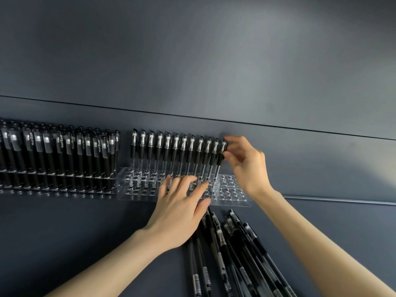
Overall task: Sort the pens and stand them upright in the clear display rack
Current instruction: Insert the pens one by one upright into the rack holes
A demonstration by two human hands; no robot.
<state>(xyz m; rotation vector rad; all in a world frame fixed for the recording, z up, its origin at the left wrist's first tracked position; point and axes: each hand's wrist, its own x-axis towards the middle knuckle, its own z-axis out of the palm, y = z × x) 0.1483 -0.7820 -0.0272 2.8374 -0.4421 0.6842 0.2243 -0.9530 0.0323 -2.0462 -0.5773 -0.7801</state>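
Note:
A clear display rack point(231, 197) with rows of round holes stands on the dark table. Its back row holds several black pens point(167, 151) upright. My right hand point(246, 163) pinches the cap end of the rightmost upright pen point(220, 156), whose lower end stands in a hole of the rack. My left hand point(182, 209) lies flat on top of the rack with straight, spread fingers and holds nothing. A heap of loose black pens point(233, 254) lies on the table in front of the rack, between my forearms.
A second clear rack point(57, 185) to the left is packed with several upright black pens with clear clips. A dark wall panel rises right behind both racks. A thin ledge point(342, 202) runs along the table at the right.

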